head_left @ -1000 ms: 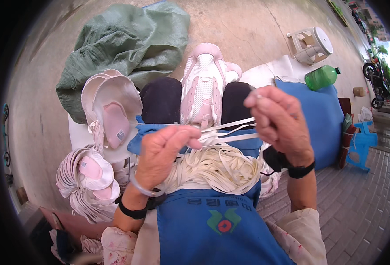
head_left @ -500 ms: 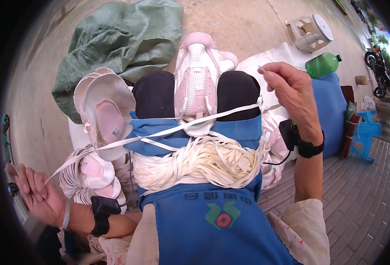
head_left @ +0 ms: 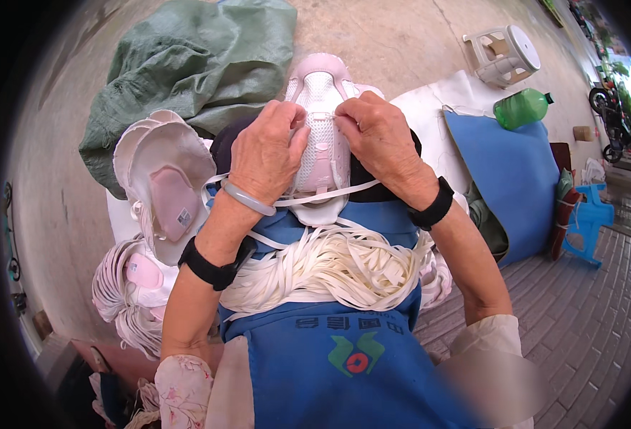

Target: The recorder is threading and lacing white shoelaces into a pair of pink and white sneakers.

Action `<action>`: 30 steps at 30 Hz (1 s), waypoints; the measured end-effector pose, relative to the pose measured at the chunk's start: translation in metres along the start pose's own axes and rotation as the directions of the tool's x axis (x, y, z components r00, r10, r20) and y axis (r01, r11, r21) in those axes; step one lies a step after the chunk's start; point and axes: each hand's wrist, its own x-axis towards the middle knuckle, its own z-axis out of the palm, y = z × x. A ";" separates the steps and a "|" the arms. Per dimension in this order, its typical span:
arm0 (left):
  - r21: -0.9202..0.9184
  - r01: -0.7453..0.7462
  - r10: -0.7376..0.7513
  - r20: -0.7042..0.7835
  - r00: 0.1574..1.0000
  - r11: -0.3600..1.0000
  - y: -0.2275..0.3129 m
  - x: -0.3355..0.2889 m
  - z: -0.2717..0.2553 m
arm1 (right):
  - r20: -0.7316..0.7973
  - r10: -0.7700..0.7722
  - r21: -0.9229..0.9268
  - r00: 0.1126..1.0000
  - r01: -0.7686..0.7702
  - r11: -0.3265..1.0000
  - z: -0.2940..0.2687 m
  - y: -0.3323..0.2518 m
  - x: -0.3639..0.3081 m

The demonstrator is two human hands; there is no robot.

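Note:
A pink and white shoe upper (head_left: 323, 154) lies upright across my knees, its mesh tongue facing me. My left hand (head_left: 269, 146) is closed at its left edge, and my right hand (head_left: 376, 136) pinches at the right edge near the top of the lacing. The fingertips of both are on a thin white shoelace (head_left: 333, 194), which hangs in a loop below them across the shoe; its ends are mostly covered by my fingers. On my lap, over the blue apron (head_left: 294, 365), rests a thick bundle of white laces (head_left: 323, 268).
Stacked shoe uppers (head_left: 162, 171) stand at my left, with more uppers (head_left: 137, 279) nearer. A green woven sack (head_left: 194, 71) lies beyond. Toward the right are a blue board (head_left: 508, 179), a green bottle (head_left: 519, 109), a white stool (head_left: 505, 56) and a blue stool (head_left: 588, 222).
Both hands have come inward from wide apart to the shoe upper. The shoelace, stretched tight between them before, now hangs in a slack loop.

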 end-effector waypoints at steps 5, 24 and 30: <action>0.081 -0.097 0.097 0.011 0.995 0.992 -0.001 0.009 0.008 | 0.055 -0.035 -0.188 0.998 0.044 0.981 0.000 -0.005 0.002; 0.197 -0.211 0.210 0.025 0.977 0.957 -0.007 0.018 0.018 | -0.014 -0.043 -0.025 0.999 0.043 0.999 0.000 0.005 0.008; 0.149 -0.196 0.200 -0.010 0.980 0.969 -0.006 0.019 0.017 | -0.015 -0.024 0.051 1.000 0.025 0.998 0.000 0.005 0.007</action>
